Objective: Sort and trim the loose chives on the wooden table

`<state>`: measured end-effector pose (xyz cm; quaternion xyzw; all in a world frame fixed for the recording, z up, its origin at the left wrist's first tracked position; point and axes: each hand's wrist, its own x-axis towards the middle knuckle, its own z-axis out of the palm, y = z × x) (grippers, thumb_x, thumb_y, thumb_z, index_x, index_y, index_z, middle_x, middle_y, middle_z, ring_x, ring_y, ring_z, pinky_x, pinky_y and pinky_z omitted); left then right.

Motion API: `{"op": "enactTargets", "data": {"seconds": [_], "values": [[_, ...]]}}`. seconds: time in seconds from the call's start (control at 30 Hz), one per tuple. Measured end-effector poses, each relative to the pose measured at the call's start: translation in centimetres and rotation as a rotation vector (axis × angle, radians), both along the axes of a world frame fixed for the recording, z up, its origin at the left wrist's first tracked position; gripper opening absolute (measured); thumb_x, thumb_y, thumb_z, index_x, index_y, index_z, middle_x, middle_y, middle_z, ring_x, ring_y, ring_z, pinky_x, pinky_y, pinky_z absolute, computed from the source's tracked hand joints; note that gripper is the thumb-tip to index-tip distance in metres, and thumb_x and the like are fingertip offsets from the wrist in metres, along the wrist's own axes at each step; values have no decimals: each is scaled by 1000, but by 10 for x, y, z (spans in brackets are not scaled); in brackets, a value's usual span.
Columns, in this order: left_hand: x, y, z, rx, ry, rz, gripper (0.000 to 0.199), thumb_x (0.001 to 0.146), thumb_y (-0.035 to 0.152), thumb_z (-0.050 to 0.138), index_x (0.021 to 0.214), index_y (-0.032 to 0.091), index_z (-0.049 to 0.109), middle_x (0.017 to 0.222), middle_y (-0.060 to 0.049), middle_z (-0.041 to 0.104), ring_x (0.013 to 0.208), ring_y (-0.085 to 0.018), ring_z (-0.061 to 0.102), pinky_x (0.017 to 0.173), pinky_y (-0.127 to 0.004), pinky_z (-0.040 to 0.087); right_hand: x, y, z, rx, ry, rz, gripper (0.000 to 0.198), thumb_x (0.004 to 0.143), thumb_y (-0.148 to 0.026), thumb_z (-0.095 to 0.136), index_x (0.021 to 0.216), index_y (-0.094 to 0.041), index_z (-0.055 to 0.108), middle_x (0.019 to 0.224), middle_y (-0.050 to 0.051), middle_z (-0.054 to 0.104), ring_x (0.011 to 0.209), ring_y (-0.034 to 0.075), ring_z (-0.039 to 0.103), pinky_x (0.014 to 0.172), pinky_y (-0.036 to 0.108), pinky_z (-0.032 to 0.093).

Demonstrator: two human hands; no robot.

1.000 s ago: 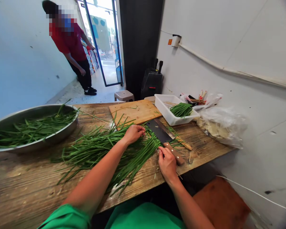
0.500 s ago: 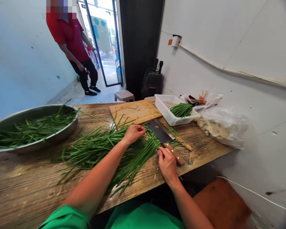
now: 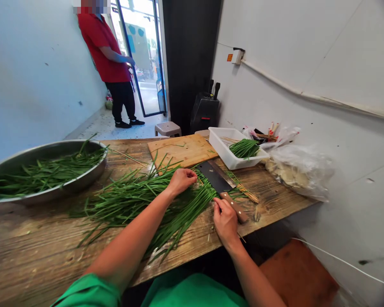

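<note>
Long green garlic chives [image 3: 128, 200] lie in a loose pile on the wooden table [image 3: 28, 251]. My left hand [image 3: 183, 181] is closed in a pinch above the cut ends of the pile; what its fingertips hold is too small to make out. My right hand [image 3: 225, 218] is closed at the near side of the chive ends. From behind it pokes the end of a thin bamboo skewer [image 3: 241, 237], which it seems to grip. A cleaver [image 3: 216, 177] with a brown wooden handle lies just beyond the right hand, its blade toward the cutting board [image 3: 182, 151].
A steel basin [image 3: 92, 168] of cut greens stands at left. Beyond the cleaver are a white plastic tray [image 3: 224, 153] with a chive bundle [image 3: 245, 148], loose skewers [image 3: 248, 192] and a plastic bag [image 3: 302, 166]. A person in a red shirt [image 3: 107, 55] stands near the glass door.
The person in red has turned toward the door and raised a forearm. My view has shifted very slightly; both my hands keep nearly the same place and pinch.
</note>
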<state>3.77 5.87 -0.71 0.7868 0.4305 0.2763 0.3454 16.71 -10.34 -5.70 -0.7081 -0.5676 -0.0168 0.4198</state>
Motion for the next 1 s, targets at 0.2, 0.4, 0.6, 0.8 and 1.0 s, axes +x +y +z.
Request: {"op": "enactTargets", "data": {"seconds": [0.2, 0.4, 0.6, 0.8, 1.0], "values": [[1, -1, 0, -6, 28, -5, 22, 63, 26, 53, 71, 13, 68, 60, -2, 65, 57, -13, 55, 53, -20, 38, 1, 1, -3, 11, -13, 6, 29, 85, -18, 38, 96, -17, 65, 82, 7, 64, 75, 16, 60, 71, 26, 46], [1, -3, 4, -31, 27, 28, 21, 62, 25, 51, 67, 13, 68, 59, -1, 65, 56, -12, 55, 52, -20, 38, 2, 1, -4, 19, -25, -3, 30, 85, -20, 38, 96, -17, 65, 82, 7, 65, 75, 16, 61, 70, 26, 46], [1, -3, 2, -35, 26, 14, 21, 62, 25, 51, 67, 13, 68, 58, -1, 65, 55, -12, 55, 51, -20, 37, 1, 1, -3, 2, -18, 2, 30, 85, -19, 37, 96, -16, 65, 83, 7, 64, 77, 16, 60, 72, 26, 46], [1, -2, -1, -29, 10, -18, 22, 62, 25, 51, 69, 13, 68, 58, -1, 64, 54, -12, 54, 52, -20, 37, 1, 0, -3, 11, -31, -4, 30, 85, -20, 37, 96, -17, 65, 82, 7, 64, 75, 16, 61, 70, 26, 46], [1, -3, 0, -3, 6, 5, 22, 62, 26, 52, 69, 14, 68, 58, 0, 64, 54, -12, 53, 51, -20, 37, 2, 1, -4, 0, -26, 6, 30, 86, -20, 37, 98, -17, 64, 83, 7, 64, 77, 16, 60, 71, 26, 46]]}}
